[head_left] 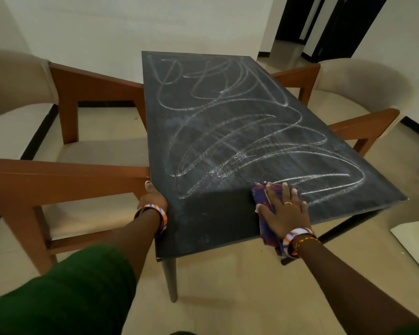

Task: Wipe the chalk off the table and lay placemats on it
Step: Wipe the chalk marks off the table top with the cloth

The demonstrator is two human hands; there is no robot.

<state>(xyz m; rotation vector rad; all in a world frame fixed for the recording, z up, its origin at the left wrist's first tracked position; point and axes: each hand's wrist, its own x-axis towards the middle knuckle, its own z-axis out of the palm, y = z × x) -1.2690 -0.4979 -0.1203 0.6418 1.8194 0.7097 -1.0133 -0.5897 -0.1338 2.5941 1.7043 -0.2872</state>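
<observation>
Right hand lies flat on a purple cloth, fingers straight and spread, pressing it onto the dark table at lower centre-right of frame. Left hand grips the table's left edge at centre-left, fingers curled over the rim, thumb on top; looks like bracing. A cleaned dark strip runs along the near edge, lower centre. Chalk scribbles cover everything beyond the fingertips, up toward the top of frame and off to the right. Table's long axis runs from lower centre to upper centre. So the next strokes likely go forward and rightward from the cloth; right hand is the nearer one. No placemats identifiable; a pale sheet lies on the floor at right, can't tell what.
</observation>
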